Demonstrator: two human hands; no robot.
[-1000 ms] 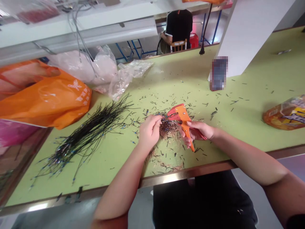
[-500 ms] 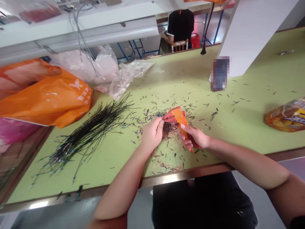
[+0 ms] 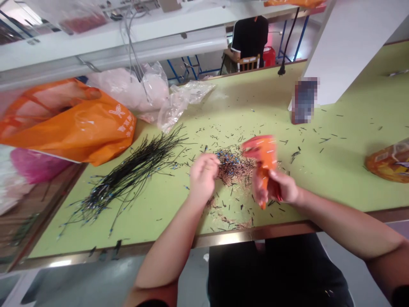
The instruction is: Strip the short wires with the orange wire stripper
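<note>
Orange tool held in right hand; left hand curled near scraps, its grip's contents unclear

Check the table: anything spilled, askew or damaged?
Spilled, yes: loose scraps are heaped on the green table near the orange tool, with dark bits strewn well around, unlike the black wires bundled at left. Untidy, though probably just offcuts. No damage evident; the tool is motion-blurred, so can't judge it.
</note>
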